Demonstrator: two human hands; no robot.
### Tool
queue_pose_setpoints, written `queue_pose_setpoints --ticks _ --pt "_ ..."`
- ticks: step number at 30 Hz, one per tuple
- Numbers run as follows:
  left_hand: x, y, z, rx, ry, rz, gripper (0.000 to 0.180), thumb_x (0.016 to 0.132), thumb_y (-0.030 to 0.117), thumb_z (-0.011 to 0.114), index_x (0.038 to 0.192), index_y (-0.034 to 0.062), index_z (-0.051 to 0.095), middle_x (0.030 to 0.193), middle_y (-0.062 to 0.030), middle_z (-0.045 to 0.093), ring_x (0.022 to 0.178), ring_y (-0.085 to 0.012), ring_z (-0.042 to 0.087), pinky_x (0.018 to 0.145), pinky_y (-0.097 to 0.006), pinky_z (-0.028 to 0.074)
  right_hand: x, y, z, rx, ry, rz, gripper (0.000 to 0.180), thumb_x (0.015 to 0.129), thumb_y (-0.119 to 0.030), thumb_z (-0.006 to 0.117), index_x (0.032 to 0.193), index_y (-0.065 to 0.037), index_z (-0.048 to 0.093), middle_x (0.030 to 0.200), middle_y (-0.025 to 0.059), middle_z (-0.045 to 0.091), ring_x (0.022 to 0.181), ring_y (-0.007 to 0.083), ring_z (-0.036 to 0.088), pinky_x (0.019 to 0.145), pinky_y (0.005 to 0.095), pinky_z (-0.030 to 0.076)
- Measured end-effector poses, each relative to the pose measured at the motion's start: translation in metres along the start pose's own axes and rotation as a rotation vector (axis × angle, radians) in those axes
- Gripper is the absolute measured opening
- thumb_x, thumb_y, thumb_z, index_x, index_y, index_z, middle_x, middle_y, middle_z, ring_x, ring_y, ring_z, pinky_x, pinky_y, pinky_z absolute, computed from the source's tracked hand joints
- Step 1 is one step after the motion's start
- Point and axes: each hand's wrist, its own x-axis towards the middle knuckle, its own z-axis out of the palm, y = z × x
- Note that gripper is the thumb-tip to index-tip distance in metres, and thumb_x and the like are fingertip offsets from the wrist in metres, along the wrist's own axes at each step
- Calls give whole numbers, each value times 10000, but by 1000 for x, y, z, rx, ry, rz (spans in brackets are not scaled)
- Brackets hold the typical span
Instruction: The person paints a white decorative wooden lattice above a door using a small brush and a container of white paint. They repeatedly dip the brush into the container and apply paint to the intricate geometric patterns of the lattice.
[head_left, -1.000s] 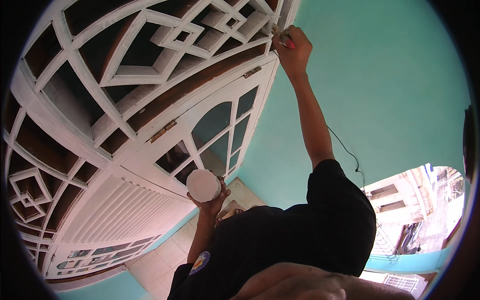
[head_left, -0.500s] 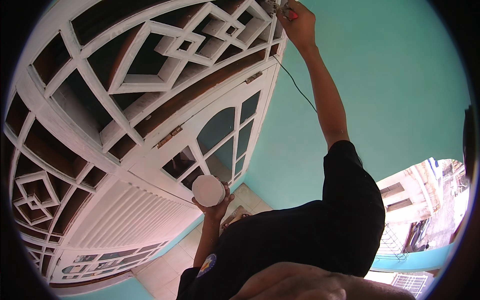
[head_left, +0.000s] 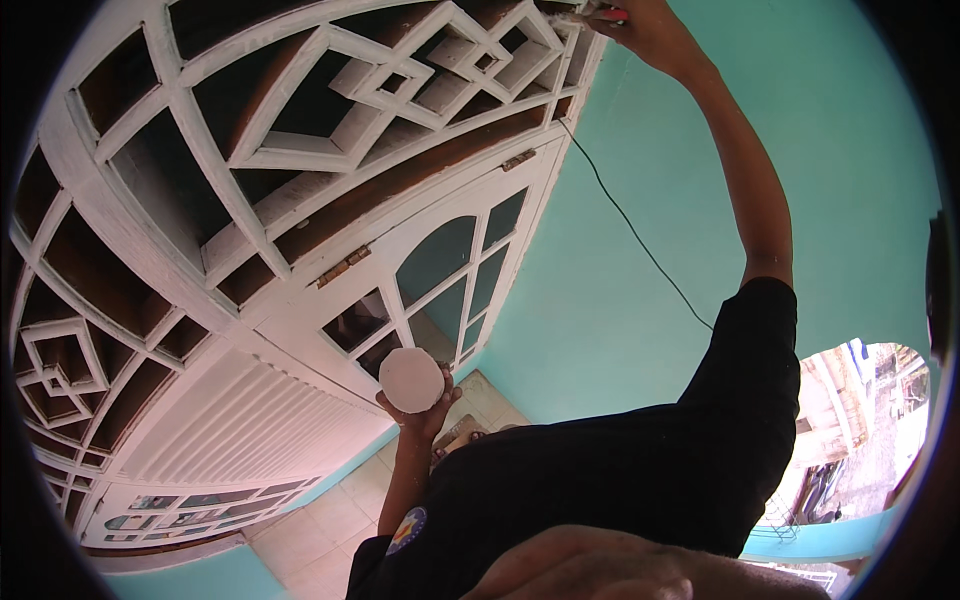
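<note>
My left hand (head_left: 424, 412), low in front of me, is wrapped around a small cup of white paint (head_left: 411, 380). Its round pale top faces up at me. Raised high at the top edge, my right hand (head_left: 652, 38) grips a paintbrush (head_left: 606, 15) with a red part on its handle. The brush's bristles are at the upper right corner of the white lattice panel (head_left: 345, 140), beside the turquoise wall; whether they touch the wood I cannot make out. Part of the right hand is cut off by the picture's edge.
Below the lattice hangs a white door (head_left: 370, 290) with glass panes and rusty hinges (head_left: 343, 266). A dark cable (head_left: 640, 235) runs down the turquoise wall (head_left: 700, 200). A louvred white panel (head_left: 235, 420) stands left, above the tiled floor (head_left: 330, 530). An opening (head_left: 860, 420) shows outdoors at right.
My right hand and forearm have shifted right, with the brush still held at the lattice's upper corner. My left hand keeps the cup in nearly the same place.
</note>
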Motion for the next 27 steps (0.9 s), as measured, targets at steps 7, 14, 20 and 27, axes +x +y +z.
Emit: queue_pose_setpoints --ticks 7,14,20,27 --pt "9 -9 -9 -89 -191 -113 950 746 822 535 1336 80 486 1092 -197 584 796 -262 565 721 -379 414 -4 6 18 -46 -56 202 90 846 -31 615 929 -33 579 835 139 612 758 315 597 674 398 504" --pt "5 -11 -17 -91 -168 -96 970 727 834 541 1346 90 487 1085 -195 580 789 -267 564 716 -404 420 0 0 18 -75 -60 -69 172 798 -88 653 792 10 511 688 220 550 634 418 546 600 458 456" --pt "-7 -8 -15 -88 -49 -70 919 679 790 558 1317 129 526 1079 -175 603 766 -263 565 689 -377 419 -6 33 43 -431 -86 -272 245 833 -23 647 1077 -45 642 888 136 662 808 337 660 717 410 545" --pt "-10 -3 -15 -130 -24 5 915 738 839 501 1340 149 497 1180 -107 583 907 -291 591 699 -411 435 -5 6 2 -650 -370 -357 349 814 -2 622 1149 -100 642 987 40 652 903 224 677 710 336 577"
